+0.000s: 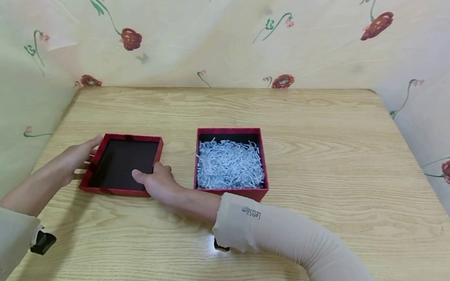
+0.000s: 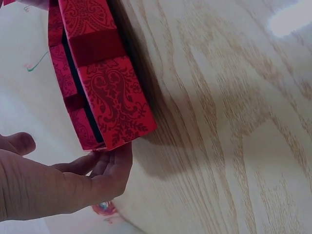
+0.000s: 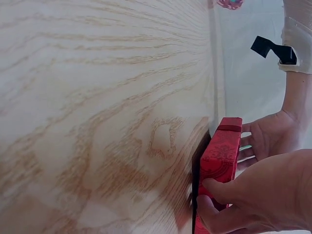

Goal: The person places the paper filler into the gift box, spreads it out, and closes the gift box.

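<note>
A red box lid (image 1: 123, 163) lies upside down on the wooden table (image 1: 330, 136), its dark inside facing up. My left hand (image 1: 75, 156) rests with straight fingers against the lid's left wall (image 2: 112, 87). My right hand (image 1: 158, 183) pinches the lid's near right corner (image 3: 222, 156), thumb over the rim and fingers curled on the outside wall. In the right wrist view the left hand (image 3: 265, 136) shows flat behind the lid. Just right of the lid stands the open red box (image 1: 240, 192), filled with white shredded paper (image 1: 228, 164).
A pale cloth with red flowers (image 1: 218, 33) hangs round the table on the back, left and right sides. Bare wood stretches to the right of the box and along the near edge.
</note>
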`<state>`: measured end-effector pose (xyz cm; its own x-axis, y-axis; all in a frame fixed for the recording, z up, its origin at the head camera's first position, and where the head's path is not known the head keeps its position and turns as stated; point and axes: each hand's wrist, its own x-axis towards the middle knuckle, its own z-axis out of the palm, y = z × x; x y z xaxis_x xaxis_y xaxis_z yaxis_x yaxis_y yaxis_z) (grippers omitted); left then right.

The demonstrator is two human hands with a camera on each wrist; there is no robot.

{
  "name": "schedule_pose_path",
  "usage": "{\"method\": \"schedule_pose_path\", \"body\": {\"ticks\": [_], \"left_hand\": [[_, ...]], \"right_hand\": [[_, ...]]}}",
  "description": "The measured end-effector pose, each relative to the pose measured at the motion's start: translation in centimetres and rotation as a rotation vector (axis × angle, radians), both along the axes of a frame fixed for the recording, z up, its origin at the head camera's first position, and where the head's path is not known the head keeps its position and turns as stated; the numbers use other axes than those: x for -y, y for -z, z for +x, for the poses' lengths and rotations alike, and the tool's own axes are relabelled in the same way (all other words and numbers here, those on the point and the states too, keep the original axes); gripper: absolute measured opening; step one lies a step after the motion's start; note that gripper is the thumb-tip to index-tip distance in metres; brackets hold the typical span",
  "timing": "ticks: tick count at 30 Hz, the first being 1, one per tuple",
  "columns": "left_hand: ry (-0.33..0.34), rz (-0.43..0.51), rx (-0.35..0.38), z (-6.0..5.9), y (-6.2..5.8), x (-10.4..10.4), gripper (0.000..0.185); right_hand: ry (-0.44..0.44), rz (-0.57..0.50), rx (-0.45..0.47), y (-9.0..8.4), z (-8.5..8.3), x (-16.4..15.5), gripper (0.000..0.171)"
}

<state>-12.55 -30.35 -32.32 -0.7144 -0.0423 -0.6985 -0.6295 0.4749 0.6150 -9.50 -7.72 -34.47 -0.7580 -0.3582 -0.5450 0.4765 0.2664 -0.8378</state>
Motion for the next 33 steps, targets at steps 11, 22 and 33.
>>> {"method": "schedule_pose_path", "body": {"ticks": [11, 22, 33], "left_hand": [[0.006, 0.005, -0.023, 0.0, -0.5, 0.0, 0.097], [0.010, 0.007, -0.037, 0.1, -2.0, 0.3, 0.100], [-0.002, 0.048, -0.127, 0.7, -3.6, 0.6, 0.093]], "right_hand": [[-0.004, 0.007, -0.038, -0.5, 0.2, 0.0, 0.068], [0.012, -0.022, -0.063, -2.0, 0.5, 0.0, 0.046], [-0.060, -0.074, -0.162, -4.1, 1.1, -1.0, 0.042]]}}
